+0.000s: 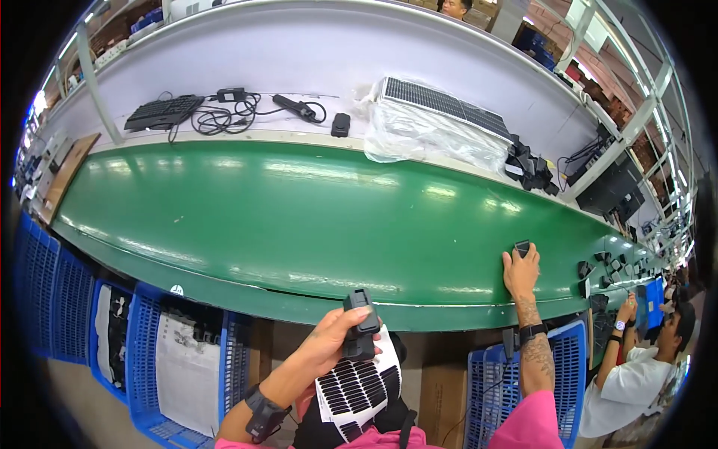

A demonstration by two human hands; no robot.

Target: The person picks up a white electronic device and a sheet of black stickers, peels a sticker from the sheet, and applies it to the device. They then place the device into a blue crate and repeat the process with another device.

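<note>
My left hand [329,338] is closed around a black plastic device [362,323] with a blocky body, held in front of me at the near edge of the green belt. Out to the right, my right hand [521,275] grips a small black plastic part [522,245] over the belt surface; the fingers partly cover it. Below my left hand, a white sheet of black elongated stickers [359,393] lies across my lap.
Blue crates [142,374] stand left, another blue crate [566,374] right. On the back ledge lie a keyboard [163,112], cables [224,118] and a plastic-wrapped solar panel stack [441,105]. Several black parts [615,266] sit far right on the belt, near another person [636,374].
</note>
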